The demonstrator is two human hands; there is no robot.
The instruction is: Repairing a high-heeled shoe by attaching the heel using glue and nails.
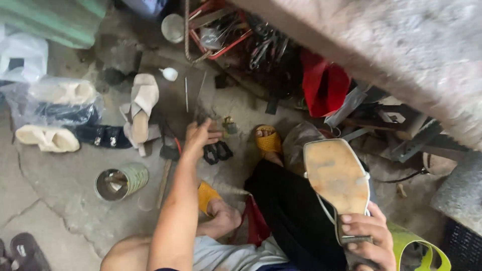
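- Tan-soled white strappy sandal (335, 175) sits sole-up over our lap, our right hand (365, 236) fingers wrapped round its heel end.
- Our left hand (198, 138) reaches out over the cracked concrete floor (55, 200), fingers spread and holding nothing, just beside small black pieces (217, 151).
- Near it lie a wooden-handled hammer (164, 173) and an open metal tin (120, 181).

Worn matt shoe sole (335, 175) (scuffed); rough concrete floor (60, 200).

Two hands (201, 136) (366, 236), one upturned sandal (335, 175), one tin can (120, 181), two yellow slippers (268, 141) (206, 194), one hammer (165, 173)
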